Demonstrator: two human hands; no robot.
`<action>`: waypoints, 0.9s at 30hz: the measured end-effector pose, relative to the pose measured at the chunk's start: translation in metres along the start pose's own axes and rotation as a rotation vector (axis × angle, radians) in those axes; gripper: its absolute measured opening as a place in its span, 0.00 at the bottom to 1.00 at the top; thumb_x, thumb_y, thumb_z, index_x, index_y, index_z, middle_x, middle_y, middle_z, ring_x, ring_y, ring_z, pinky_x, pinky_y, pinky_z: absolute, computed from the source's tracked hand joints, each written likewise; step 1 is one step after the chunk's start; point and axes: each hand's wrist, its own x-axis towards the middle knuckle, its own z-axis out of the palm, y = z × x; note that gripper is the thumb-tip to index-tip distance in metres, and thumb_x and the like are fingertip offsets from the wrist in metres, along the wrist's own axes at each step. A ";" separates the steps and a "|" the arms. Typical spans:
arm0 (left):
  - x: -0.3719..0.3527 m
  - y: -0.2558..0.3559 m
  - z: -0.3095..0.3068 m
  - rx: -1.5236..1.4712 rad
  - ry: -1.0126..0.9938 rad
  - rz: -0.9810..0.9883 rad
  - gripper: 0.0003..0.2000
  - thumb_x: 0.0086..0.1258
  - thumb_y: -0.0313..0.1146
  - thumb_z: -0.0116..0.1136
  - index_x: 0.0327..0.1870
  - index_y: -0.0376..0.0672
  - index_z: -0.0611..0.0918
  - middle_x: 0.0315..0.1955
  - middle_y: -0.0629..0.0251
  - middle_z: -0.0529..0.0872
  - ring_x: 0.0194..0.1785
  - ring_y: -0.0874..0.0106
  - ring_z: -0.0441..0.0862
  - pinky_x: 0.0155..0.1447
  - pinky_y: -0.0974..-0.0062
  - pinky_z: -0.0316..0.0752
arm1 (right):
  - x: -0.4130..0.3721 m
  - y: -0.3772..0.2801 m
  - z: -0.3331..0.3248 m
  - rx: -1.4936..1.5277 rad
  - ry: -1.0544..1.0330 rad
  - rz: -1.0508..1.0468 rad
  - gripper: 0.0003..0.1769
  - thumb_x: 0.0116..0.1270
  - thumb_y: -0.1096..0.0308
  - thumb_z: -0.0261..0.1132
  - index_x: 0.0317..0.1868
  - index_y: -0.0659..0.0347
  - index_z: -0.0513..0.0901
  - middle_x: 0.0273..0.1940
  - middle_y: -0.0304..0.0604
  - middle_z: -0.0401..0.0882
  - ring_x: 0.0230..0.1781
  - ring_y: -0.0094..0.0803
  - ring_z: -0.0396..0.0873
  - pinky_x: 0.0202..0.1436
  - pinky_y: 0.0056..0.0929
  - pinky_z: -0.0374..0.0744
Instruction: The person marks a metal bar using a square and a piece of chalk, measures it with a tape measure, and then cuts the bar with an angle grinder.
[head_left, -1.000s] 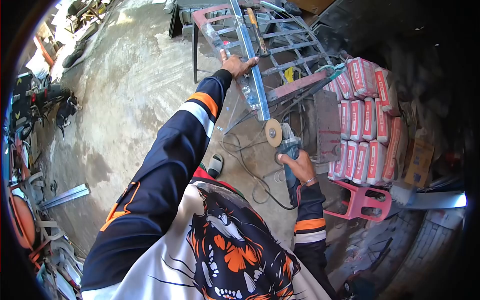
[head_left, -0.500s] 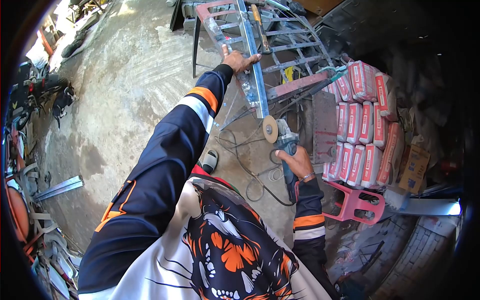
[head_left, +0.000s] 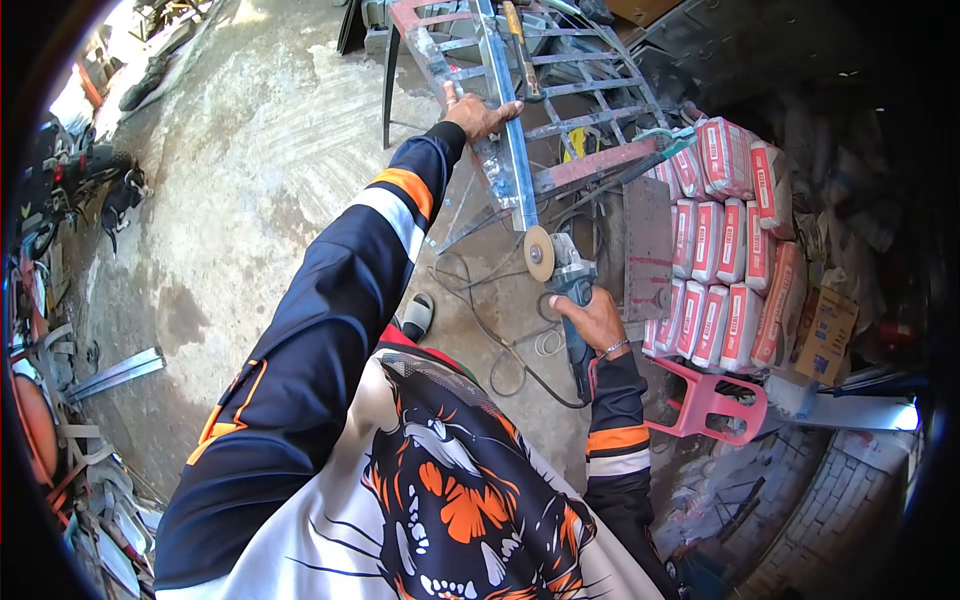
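Observation:
My right hand (head_left: 592,322) is wrapped around the body of an angle grinder (head_left: 574,282). The grinder's round tan disc (head_left: 540,254) is right by the near end of a long metal bar (head_left: 508,130). That bar lies lengthwise along a worn metal rack (head_left: 590,90) with open slats. Up on the rack, my left hand (head_left: 480,114) grips the bar, its fingers across the top. A hammer (head_left: 521,50) with a wooden handle rests just right of the bar.
Stacked red-and-white bags (head_left: 718,240) stand on the right, with a pink plastic stool (head_left: 715,402) in front of them. A dark cable (head_left: 490,335) loops over the concrete floor. Metal profiles (head_left: 118,374) lie at the left, and a cat (head_left: 122,205) is beside a motorbike.
The grinder's disc sits slightly higher in view, close to the bar's end as before. My left hand keeps its place on the bar.

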 end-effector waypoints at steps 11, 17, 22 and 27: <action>0.001 0.002 0.006 0.153 0.085 0.010 0.26 0.86 0.43 0.33 0.80 0.86 0.54 0.40 0.61 0.90 0.48 0.55 0.88 0.67 0.15 0.41 | -0.006 -0.018 -0.004 -0.058 0.021 -0.023 0.28 0.56 0.51 0.74 0.43 0.71 0.86 0.38 0.56 0.87 0.39 0.46 0.85 0.49 0.40 0.80; -0.001 0.003 0.001 0.105 0.071 0.012 0.25 0.87 0.44 0.32 0.79 0.87 0.55 0.39 0.61 0.91 0.47 0.55 0.89 0.68 0.17 0.41 | -0.004 -0.019 -0.006 -0.061 0.001 -0.008 0.28 0.55 0.50 0.74 0.42 0.71 0.85 0.37 0.57 0.87 0.38 0.47 0.85 0.48 0.41 0.80; 0.003 0.001 0.009 0.107 0.103 0.011 0.24 0.87 0.46 0.30 0.79 0.86 0.56 0.40 0.62 0.91 0.47 0.55 0.89 0.68 0.16 0.40 | 0.002 -0.005 -0.004 -0.092 0.014 -0.010 0.31 0.54 0.48 0.75 0.41 0.73 0.85 0.38 0.60 0.86 0.40 0.49 0.86 0.48 0.42 0.80; 0.005 0.001 0.011 0.095 0.113 -0.001 0.23 0.86 0.48 0.30 0.79 0.86 0.57 0.37 0.68 0.92 0.49 0.57 0.89 0.68 0.16 0.39 | 0.003 -0.005 -0.005 -0.119 0.029 -0.005 0.33 0.53 0.47 0.75 0.41 0.74 0.84 0.38 0.62 0.86 0.41 0.51 0.86 0.49 0.42 0.80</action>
